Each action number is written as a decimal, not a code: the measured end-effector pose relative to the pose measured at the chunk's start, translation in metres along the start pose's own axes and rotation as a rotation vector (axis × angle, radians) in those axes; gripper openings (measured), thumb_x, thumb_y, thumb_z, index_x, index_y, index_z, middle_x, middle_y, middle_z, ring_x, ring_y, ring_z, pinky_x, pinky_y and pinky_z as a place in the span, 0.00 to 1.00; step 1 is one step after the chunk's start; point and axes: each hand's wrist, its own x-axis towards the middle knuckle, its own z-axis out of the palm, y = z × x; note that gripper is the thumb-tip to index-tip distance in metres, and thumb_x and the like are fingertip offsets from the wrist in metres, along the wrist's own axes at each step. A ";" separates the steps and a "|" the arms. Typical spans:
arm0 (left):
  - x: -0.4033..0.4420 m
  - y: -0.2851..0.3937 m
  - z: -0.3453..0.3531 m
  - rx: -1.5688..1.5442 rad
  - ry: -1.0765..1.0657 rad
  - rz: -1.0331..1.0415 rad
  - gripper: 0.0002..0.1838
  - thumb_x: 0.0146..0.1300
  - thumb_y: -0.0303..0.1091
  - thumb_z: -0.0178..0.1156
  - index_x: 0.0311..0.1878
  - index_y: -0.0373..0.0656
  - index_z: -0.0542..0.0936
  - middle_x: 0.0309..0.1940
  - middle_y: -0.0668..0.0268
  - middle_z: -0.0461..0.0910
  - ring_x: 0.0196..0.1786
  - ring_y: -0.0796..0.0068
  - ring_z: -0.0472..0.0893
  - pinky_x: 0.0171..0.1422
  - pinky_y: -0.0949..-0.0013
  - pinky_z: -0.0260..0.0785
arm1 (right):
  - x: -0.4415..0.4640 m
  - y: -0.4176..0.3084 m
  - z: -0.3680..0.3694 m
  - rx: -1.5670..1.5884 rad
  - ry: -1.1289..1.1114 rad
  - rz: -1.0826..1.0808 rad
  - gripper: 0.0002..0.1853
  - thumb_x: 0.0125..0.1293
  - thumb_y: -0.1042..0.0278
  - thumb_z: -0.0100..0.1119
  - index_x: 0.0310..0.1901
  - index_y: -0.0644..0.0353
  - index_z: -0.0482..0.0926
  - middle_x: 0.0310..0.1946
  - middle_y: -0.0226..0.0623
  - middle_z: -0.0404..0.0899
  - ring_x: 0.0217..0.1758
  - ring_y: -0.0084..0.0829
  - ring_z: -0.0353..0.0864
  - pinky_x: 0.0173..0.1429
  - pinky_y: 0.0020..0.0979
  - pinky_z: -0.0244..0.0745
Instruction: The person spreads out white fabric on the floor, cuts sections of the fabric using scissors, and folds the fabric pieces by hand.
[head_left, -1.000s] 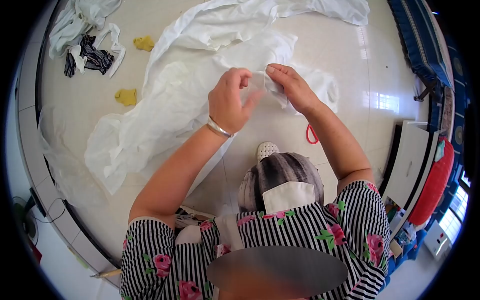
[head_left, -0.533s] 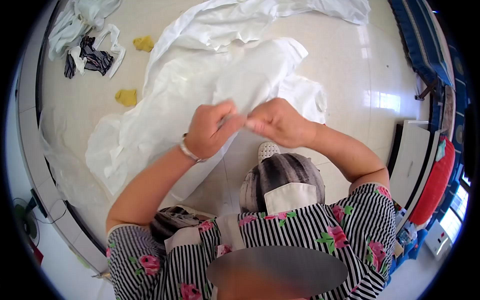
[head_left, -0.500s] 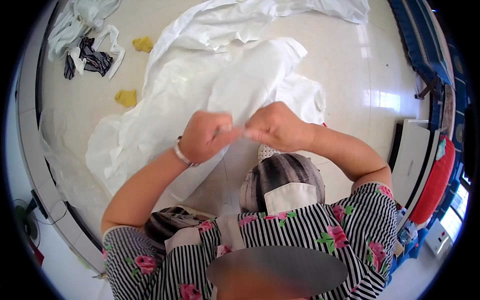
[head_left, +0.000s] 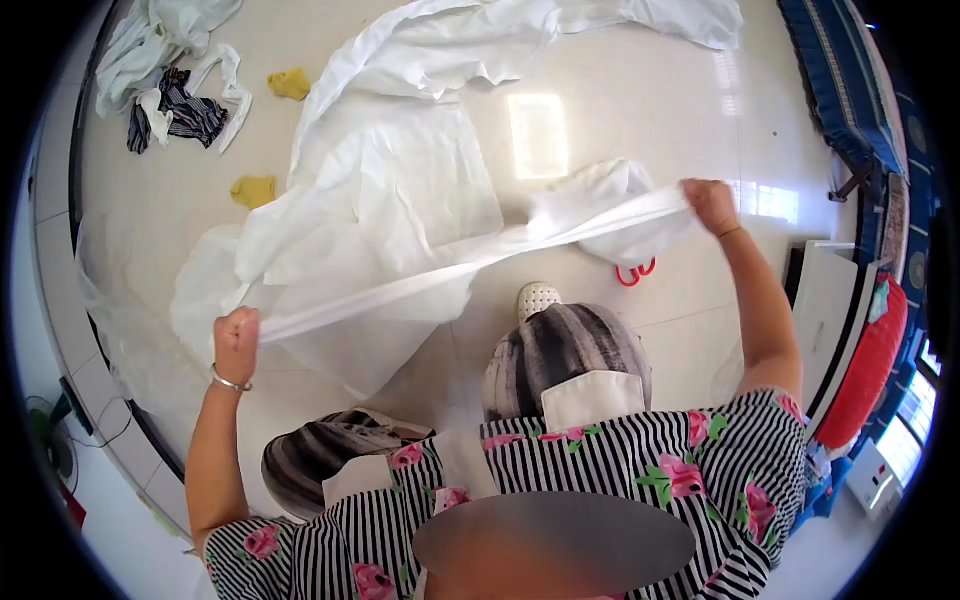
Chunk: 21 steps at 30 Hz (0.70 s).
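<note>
A strip of thin white fabric [head_left: 480,250] stretches taut between my two hands, slanting upward to the right. My left hand [head_left: 237,340], with a bracelet at the wrist, is a fist closed on one end. The other end is gripped by my right hand [head_left: 712,205], held farther out to the right. Below and behind the strip, a large white sheer cloth [head_left: 390,180] lies rumpled on the floor. Two red loop handles of scissors [head_left: 628,284] poke out from beneath white fabric near my right hand; their blades are hidden.
Two yellow cloth pieces [head_left: 253,191] lie left of the big cloth. A pile with a striped garment [head_left: 195,115] is at the upper left. My shoe [head_left: 538,299] and knees are close below the strip. A white cabinet [head_left: 825,300] and a red cushion [head_left: 862,360] stand at the right.
My hands were together at the centre and have moved far apart to either side, pulling the fabric strip straight. The red handles now show more, and more floor is exposed.
</note>
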 end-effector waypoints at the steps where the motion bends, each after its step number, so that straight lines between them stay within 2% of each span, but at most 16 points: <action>1: -0.007 -0.025 -0.005 0.027 -0.011 -0.066 0.15 0.61 0.31 0.50 0.18 0.37 0.67 0.13 0.57 0.62 0.16 0.71 0.60 0.22 0.65 0.52 | -0.005 0.029 -0.004 -0.131 0.052 0.083 0.15 0.64 0.58 0.48 0.29 0.58 0.79 0.25 0.47 0.78 0.30 0.48 0.77 0.37 0.42 0.73; 3: -0.023 -0.105 -0.012 0.250 0.025 -0.084 0.15 0.63 0.31 0.48 0.20 0.36 0.69 0.16 0.54 0.68 0.18 0.67 0.66 0.25 0.64 0.56 | -0.010 0.081 -0.028 -0.328 -0.051 0.321 0.18 0.65 0.55 0.45 0.26 0.58 0.77 0.25 0.46 0.78 0.31 0.50 0.77 0.38 0.44 0.72; 5: -0.062 -0.220 -0.067 0.570 0.153 0.061 0.13 0.66 0.31 0.47 0.28 0.34 0.74 0.22 0.55 0.76 0.25 0.62 0.73 0.30 0.64 0.63 | -0.037 0.194 -0.049 -0.616 0.039 0.503 0.14 0.64 0.55 0.46 0.34 0.53 0.78 0.30 0.44 0.80 0.34 0.48 0.79 0.40 0.44 0.73; 6: -0.085 -0.261 -0.104 0.701 0.243 0.171 0.14 0.67 0.31 0.46 0.33 0.33 0.77 0.25 0.57 0.79 0.29 0.60 0.77 0.33 0.64 0.67 | -0.071 0.291 -0.061 -0.928 0.075 0.333 0.13 0.64 0.56 0.46 0.37 0.55 0.76 0.31 0.44 0.80 0.34 0.47 0.79 0.38 0.45 0.74; 7: -0.112 -0.269 -0.135 0.311 0.303 -0.207 0.16 0.69 0.32 0.43 0.37 0.30 0.78 0.34 0.52 0.80 0.35 0.57 0.78 0.42 0.66 0.70 | -0.079 0.269 -0.108 -0.711 0.084 0.573 0.11 0.66 0.60 0.47 0.39 0.53 0.78 0.31 0.41 0.81 0.33 0.46 0.80 0.37 0.41 0.76; 8: -0.114 -0.235 -0.149 0.576 0.332 -0.419 0.17 0.67 0.35 0.44 0.31 0.33 0.77 0.27 0.54 0.79 0.31 0.57 0.78 0.41 0.64 0.70 | -0.070 0.268 -0.120 -0.764 0.081 0.556 0.14 0.68 0.59 0.44 0.40 0.56 0.78 0.33 0.43 0.80 0.34 0.47 0.80 0.38 0.42 0.75; 10: -0.098 -0.230 -0.145 0.580 0.351 -0.392 0.16 0.67 0.35 0.46 0.35 0.33 0.78 0.31 0.54 0.80 0.36 0.59 0.79 0.46 0.65 0.69 | -0.048 0.265 -0.133 -0.863 0.093 0.517 0.20 0.70 0.56 0.39 0.42 0.62 0.77 0.36 0.48 0.79 0.36 0.50 0.78 0.39 0.45 0.74; 11: -0.083 -0.240 -0.122 0.720 0.423 -0.182 0.16 0.67 0.36 0.47 0.36 0.33 0.78 0.34 0.53 0.80 0.39 0.60 0.78 0.48 0.64 0.68 | -0.026 0.263 -0.144 -0.913 0.125 0.497 0.23 0.71 0.54 0.37 0.44 0.65 0.77 0.38 0.50 0.78 0.37 0.51 0.78 0.40 0.46 0.73; 12: -0.065 -0.247 -0.102 0.863 0.486 0.030 0.16 0.67 0.37 0.47 0.38 0.33 0.79 0.36 0.53 0.79 0.41 0.60 0.78 0.50 0.63 0.67 | 0.007 0.228 -0.142 -0.739 0.217 0.543 0.23 0.71 0.52 0.37 0.43 0.63 0.78 0.41 0.50 0.78 0.39 0.51 0.77 0.43 0.45 0.72; 13: -0.034 -0.198 -0.077 0.510 0.517 -0.130 0.16 0.68 0.38 0.47 0.42 0.34 0.78 0.39 0.53 0.79 0.45 0.59 0.77 0.53 0.62 0.66 | 0.051 0.174 -0.131 -0.552 0.302 0.578 0.24 0.70 0.50 0.37 0.43 0.62 0.78 0.44 0.49 0.77 0.42 0.51 0.77 0.46 0.44 0.71; 14: -0.007 -0.148 -0.059 0.398 0.420 -0.195 0.17 0.67 0.38 0.47 0.46 0.34 0.78 0.39 0.53 0.79 0.46 0.59 0.77 0.54 0.62 0.66 | 0.088 0.138 -0.121 -0.455 0.348 0.524 0.24 0.70 0.49 0.37 0.43 0.61 0.78 0.44 0.48 0.77 0.44 0.50 0.76 0.48 0.44 0.70; 15: 0.011 -0.129 -0.037 0.450 0.476 -0.024 0.14 0.66 0.36 0.50 0.42 0.34 0.78 0.35 0.54 0.79 0.40 0.60 0.78 0.48 0.63 0.68 | 0.120 0.103 -0.109 -0.359 0.381 0.470 0.24 0.69 0.48 0.37 0.43 0.59 0.78 0.44 0.47 0.78 0.47 0.49 0.76 0.51 0.44 0.69; 17: 0.046 -0.022 -0.024 0.103 0.281 -0.080 0.12 0.63 0.34 0.55 0.29 0.36 0.72 0.20 0.60 0.70 0.24 0.71 0.65 0.31 0.68 0.62 | 0.171 0.029 -0.090 -0.249 0.318 0.216 0.26 0.68 0.44 0.38 0.48 0.58 0.76 0.45 0.45 0.77 0.51 0.46 0.74 0.55 0.41 0.68; 18: 0.061 0.012 -0.023 -0.046 0.280 -0.032 0.13 0.62 0.36 0.56 0.27 0.37 0.70 0.18 0.62 0.65 0.23 0.73 0.60 0.29 0.69 0.59 | 0.194 -0.028 -0.094 -0.159 0.225 0.239 0.25 0.65 0.44 0.44 0.50 0.58 0.75 0.47 0.45 0.76 0.52 0.46 0.73 0.56 0.41 0.67; 19: 0.070 0.044 -0.022 -0.062 0.159 -0.052 0.14 0.64 0.38 0.54 0.28 0.36 0.71 0.20 0.66 0.65 0.26 0.78 0.62 0.33 0.72 0.60 | 0.205 -0.086 -0.096 -0.082 0.138 0.264 0.26 0.63 0.44 0.49 0.52 0.58 0.74 0.49 0.45 0.75 0.54 0.46 0.72 0.57 0.41 0.66; 21: 0.097 0.070 -0.013 -0.097 0.157 0.137 0.14 0.62 0.39 0.56 0.31 0.36 0.74 0.21 0.65 0.70 0.26 0.77 0.65 0.34 0.72 0.62 | 0.214 -0.171 -0.075 0.026 0.405 -0.278 0.31 0.54 0.48 0.63 0.56 0.59 0.71 0.53 0.46 0.72 0.57 0.47 0.69 0.60 0.43 0.63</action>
